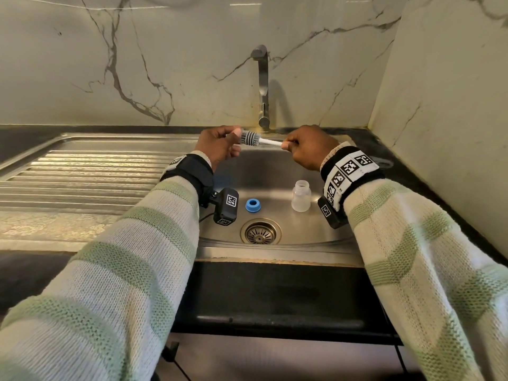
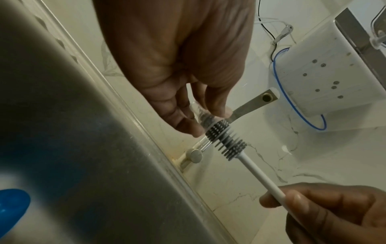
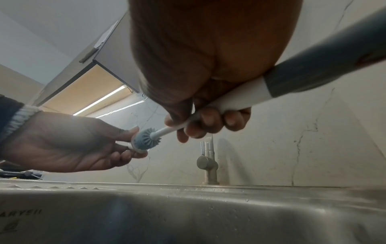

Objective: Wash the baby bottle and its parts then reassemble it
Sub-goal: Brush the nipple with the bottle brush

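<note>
Above the sink, my left hand (image 1: pixel 233 142) pinches a small clear teat (image 2: pixel 199 113) between thumb and fingers. A brush with a grey ribbed head (image 1: pixel 250 137) and a white handle pokes into the teat's wide end (image 3: pixel 133 147). My right hand (image 1: pixel 287 144) grips that handle (image 3: pixel 229 99) and holds the brush level. Down in the basin the clear bottle body (image 1: pixel 301 195) stands upright without a top. The blue screw ring (image 1: pixel 253 205) lies flat to its left.
The steel basin (image 1: pixel 275 166) has a round drain strainer (image 1: pixel 260 231) near its front. Behind my hands stands the tap (image 1: pixel 262 83), with no water visible. A ribbed draining board (image 1: pixel 82 174) lies left, marble walls stand behind and right.
</note>
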`<state>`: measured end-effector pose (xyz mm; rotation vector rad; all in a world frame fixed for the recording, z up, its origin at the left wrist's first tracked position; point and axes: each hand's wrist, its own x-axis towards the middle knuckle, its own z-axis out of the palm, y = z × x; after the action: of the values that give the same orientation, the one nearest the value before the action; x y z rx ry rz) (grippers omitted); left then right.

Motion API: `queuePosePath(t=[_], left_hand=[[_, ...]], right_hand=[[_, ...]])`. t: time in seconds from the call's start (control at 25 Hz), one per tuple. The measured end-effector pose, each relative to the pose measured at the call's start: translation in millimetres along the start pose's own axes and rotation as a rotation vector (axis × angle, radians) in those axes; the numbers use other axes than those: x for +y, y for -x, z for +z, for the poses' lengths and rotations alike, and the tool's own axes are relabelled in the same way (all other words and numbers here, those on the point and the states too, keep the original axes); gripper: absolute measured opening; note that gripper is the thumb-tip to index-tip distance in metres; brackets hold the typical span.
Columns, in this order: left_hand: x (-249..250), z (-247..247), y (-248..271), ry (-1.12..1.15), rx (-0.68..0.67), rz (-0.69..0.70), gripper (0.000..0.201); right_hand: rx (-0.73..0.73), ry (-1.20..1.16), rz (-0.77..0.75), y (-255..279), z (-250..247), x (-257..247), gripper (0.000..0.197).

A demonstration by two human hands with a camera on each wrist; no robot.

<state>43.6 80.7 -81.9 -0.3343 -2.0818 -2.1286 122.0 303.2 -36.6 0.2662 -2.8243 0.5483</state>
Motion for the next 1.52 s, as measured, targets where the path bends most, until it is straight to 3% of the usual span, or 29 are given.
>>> queuePosePath(t=[0.12,0.32,0.52,0.76,0.96,1.24,1.36,1.52], left_hand=[[-2,-1,5,0.082,-0.041,-0.055,0.017],[6,-6,0,0.1,0.006,0.03,0.016],[12,-5,2,-0.086,0.02,0.172,0.016],[15,10,3,-0.378,0.164,0.148,0.02],[15,9,-3,-0.099,0.275,0.0,0.026],[20,1,2,0.395,0.254,-0.199,0.008],[18,-6,-3,0.469,0.302,-0.212,0.022],[19,-1,2,0.541,0.212,-0.213,0.007]], right_hand=[[0.042,-0.017,0.007,1,0,1,0.019],[0.019,0.047,-0.018,-1,-3,-8,0.017],[-0.079,0.013,0.009,-6,0,-11,0.009],[-0.012,0.14,-0.024,-9,0,-11,0.018],[0.053,0.16,-0.068,-9,-3,-13,0.021],[0.113,0.089,-0.065,-5,-4,-18,0.028],[0.16,0.076,-0.041,-8,-8,-17,0.027],[0.081,-0.12,-0.082,-5,-1,-11,0.03]])
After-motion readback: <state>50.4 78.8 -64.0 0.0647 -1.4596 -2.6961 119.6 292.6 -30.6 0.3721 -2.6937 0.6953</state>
